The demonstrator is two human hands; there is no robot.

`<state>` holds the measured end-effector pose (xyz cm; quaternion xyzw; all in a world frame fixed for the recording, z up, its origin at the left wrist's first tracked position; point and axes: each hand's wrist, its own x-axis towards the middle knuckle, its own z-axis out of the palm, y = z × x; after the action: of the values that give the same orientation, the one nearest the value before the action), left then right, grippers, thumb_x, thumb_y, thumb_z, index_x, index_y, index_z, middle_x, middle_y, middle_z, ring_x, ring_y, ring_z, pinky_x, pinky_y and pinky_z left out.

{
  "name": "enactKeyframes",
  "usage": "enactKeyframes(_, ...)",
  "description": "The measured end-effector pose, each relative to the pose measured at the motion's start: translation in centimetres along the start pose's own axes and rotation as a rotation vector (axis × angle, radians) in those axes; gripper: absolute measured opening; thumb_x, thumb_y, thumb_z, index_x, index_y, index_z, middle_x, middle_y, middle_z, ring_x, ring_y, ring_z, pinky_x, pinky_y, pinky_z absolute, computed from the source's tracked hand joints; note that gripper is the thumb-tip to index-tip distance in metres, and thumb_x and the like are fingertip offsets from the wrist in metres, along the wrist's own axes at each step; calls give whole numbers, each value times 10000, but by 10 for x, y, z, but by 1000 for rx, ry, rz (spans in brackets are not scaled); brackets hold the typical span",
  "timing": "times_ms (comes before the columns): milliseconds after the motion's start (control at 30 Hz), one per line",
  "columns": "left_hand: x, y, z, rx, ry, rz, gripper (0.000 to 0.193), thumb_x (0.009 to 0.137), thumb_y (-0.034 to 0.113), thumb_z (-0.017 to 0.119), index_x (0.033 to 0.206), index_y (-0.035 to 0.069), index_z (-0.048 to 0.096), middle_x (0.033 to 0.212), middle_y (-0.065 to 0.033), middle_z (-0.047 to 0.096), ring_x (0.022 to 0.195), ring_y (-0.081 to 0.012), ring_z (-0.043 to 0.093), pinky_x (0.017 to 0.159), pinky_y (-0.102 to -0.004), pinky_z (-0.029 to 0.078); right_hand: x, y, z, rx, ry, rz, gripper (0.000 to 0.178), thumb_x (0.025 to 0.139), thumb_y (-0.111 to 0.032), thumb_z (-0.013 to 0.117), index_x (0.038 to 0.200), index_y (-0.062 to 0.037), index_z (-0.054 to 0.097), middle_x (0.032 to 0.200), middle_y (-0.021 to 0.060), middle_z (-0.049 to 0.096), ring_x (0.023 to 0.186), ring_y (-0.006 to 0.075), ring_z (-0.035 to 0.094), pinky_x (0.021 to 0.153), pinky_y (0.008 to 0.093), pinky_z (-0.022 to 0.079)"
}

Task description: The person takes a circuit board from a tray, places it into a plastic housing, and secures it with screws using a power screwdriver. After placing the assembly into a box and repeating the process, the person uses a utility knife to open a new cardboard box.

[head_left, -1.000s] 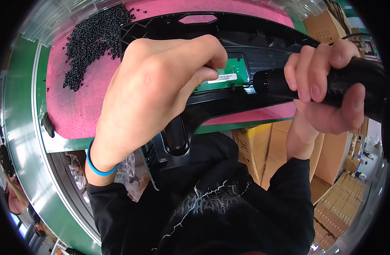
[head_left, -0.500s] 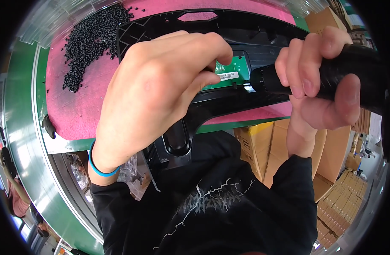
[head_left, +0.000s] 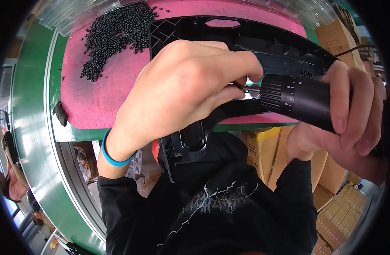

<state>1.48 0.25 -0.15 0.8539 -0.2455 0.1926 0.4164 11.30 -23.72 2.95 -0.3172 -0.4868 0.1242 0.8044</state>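
While left hand (head_left: 186,85) intervenes, green board (head_left: 249,80) mostly hidden, driver bit (head_left: 254,89) unclear

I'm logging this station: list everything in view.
table: 1, green, left and centre
mat: 1, pink, on the table
plastic housing: 1, black, on the mat
circuit board: 1, green, centre, mostly hidden
small pieces: many, black, mat's far left
crumpled item: 1, black, mat's near-left corner
power screwdriver: 1, black, centre right
plastic containers: several, clear, far edge
cardboard boxes: several, brown, right side
plastic wrapping: some, clear, below table
red item: 1, red, below table edge
cable: 1, black, upper right
co-worker: 1, pink top, far left
wristband: 1, blue, left wrist
shirt: 1, black, pale print, bottom
left hand: 1, bare, at the screwdriver's tip
right hand: 1, bare, around the screwdriver
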Motion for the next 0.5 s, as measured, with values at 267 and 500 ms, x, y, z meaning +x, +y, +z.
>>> enactKeyframes(267,0,-2,2,-39,47,0,311,674,-74,788,962,-17,685,830,-104,704,769,-252,711,669,-308,574,23,9,14,23,-141,74,444,809,-407,781,1079,-125,570,720,-61,615,618,68,580,622,210,439)
enactKeyframes(500,0,-4,1,-66,67,5,287,690,-91,779,951,-22,681,833,-91,711,777,-219,735,688,-281,593,24,14,7,-18,-160,143,445,831,-424,759,1085,-122,555,717,-57,600,615,73,567,621,219,435)
